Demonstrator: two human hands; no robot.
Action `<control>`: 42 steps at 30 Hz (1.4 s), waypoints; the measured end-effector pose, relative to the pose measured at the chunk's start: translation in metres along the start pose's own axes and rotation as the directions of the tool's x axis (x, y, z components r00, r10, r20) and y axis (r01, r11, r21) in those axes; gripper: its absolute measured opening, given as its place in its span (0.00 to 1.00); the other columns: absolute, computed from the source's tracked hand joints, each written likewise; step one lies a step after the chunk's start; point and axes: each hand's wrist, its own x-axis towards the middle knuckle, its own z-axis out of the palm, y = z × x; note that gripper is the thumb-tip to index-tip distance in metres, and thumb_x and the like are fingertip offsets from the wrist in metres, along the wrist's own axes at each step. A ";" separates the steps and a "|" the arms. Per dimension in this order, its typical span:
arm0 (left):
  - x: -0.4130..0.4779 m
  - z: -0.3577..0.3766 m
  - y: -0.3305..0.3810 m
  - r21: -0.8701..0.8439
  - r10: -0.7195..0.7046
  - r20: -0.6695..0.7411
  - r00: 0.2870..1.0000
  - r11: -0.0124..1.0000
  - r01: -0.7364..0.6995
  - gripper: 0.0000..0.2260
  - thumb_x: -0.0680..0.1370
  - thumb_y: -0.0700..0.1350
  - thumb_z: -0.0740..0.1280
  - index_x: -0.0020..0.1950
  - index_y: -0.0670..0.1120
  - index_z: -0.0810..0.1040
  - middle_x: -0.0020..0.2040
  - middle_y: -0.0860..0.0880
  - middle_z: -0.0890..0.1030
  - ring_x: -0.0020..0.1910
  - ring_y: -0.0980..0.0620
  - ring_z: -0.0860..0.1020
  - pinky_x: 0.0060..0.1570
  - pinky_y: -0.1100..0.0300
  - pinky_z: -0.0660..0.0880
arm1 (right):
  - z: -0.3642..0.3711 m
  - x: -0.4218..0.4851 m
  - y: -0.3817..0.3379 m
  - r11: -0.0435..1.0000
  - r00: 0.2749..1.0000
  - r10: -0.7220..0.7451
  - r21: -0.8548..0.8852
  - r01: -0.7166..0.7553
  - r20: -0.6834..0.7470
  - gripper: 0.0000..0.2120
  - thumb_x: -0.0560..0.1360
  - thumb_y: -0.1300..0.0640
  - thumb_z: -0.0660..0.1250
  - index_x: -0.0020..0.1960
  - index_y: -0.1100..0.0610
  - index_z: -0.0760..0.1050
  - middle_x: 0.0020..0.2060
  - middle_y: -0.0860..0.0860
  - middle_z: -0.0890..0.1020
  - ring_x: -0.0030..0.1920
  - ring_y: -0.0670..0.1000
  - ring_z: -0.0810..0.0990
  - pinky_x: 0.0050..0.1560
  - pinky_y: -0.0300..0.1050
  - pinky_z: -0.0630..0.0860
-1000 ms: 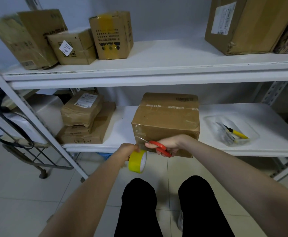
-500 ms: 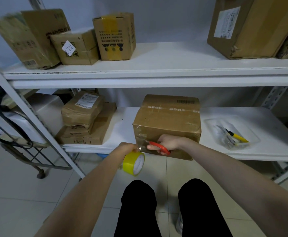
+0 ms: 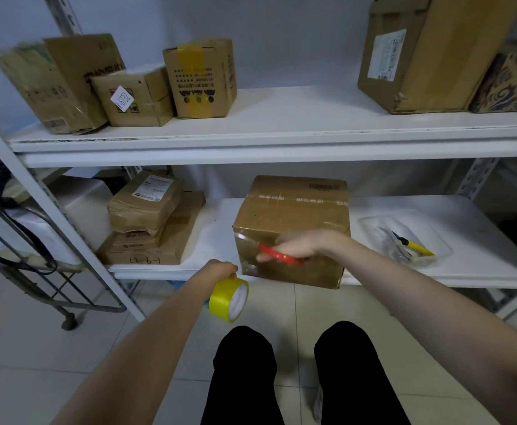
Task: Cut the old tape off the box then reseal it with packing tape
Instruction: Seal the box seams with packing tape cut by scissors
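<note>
one box label [image 3: 122, 98] reads k-6732; left hand [image 3: 221, 269] grips yellow tape [image 3: 227, 297], right hand [image 3: 295, 244] red scissors [image 3: 277, 256].

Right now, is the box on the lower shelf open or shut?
Shut: the box has its top flat and closed under a strip of printed tape; clear tape wraps its front left corner.

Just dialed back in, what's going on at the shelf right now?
A person faces the white lower shelf. Their right hand grips a red-handled cutting tool against the shiny tape on the front of the brown cardboard box. Their left hand holds a yellow roll of packing tape just below the shelf edge, near the box's left corner.
</note>
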 end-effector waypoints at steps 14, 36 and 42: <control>-0.007 -0.004 0.013 0.279 0.127 -0.002 0.992 0.953 -0.121 0.09 0.79 0.46 0.63 0.44 0.41 0.73 0.52 0.40 0.74 0.51 0.48 0.71 0.52 0.59 0.67 | 0.001 0.019 0.005 0.832 0.542 -0.313 -0.500 -0.241 -0.780 0.16 0.77 0.53 0.62 0.62 0.59 0.71 0.59 0.56 0.74 0.59 0.55 0.74 0.51 0.49 0.76; 0.000 -0.030 0.008 0.209 0.125 -0.059 0.990 0.972 -0.110 0.10 0.78 0.47 0.65 0.43 0.41 0.73 0.47 0.43 0.73 0.47 0.48 0.71 0.47 0.59 0.66 | 0.039 0.092 -0.012 0.650 0.650 -0.572 -0.760 -0.013 -0.500 0.26 0.60 0.51 0.80 0.57 0.53 0.78 0.52 0.55 0.79 0.54 0.60 0.78 0.53 0.53 0.76; -0.010 -0.043 0.013 0.091 0.147 -0.161 0.976 0.987 -0.133 0.15 0.76 0.41 0.67 0.31 0.44 0.68 0.32 0.46 0.68 0.32 0.52 0.68 0.35 0.59 0.65 | 0.040 0.077 0.008 0.542 0.492 -0.797 -0.775 0.324 -0.351 0.10 0.66 0.52 0.77 0.43 0.55 0.81 0.44 0.52 0.79 0.47 0.55 0.81 0.42 0.46 0.80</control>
